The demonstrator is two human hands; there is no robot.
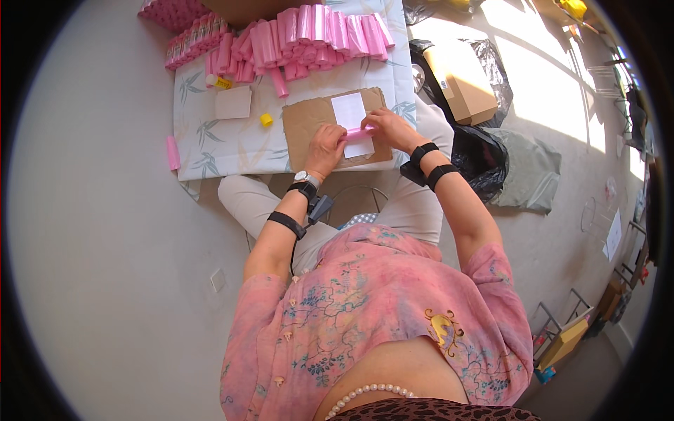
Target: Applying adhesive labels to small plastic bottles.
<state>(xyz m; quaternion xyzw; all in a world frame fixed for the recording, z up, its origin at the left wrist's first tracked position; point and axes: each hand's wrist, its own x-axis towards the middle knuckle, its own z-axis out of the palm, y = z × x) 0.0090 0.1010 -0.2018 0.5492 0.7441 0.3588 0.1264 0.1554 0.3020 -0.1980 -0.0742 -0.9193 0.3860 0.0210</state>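
A slim pink plastic roll (359, 133) lies crosswise over a white paper sheet (347, 107), which rests on a brown cardboard piece (300, 126) near the table's front edge. My left hand (326, 148) is closed at the roll's left end. At its right end my right hand (390, 130) pinches it with bent fingers. Left of the cardboard are a small yellow cap (266, 120), a stack of white paper (232, 103) and a white bottle with a yellow label (220, 82). One loose pink roll (279, 83) lies beyond the cardboard.
A heap of pink rolls (316, 38) fills the far side of the patterned table (203, 144), with labelled rolls (198, 41) at its left. Another roll (173, 153) sits at the left edge. Right of the table are a cardboard box (460, 81) and black plastic bags (479, 158).
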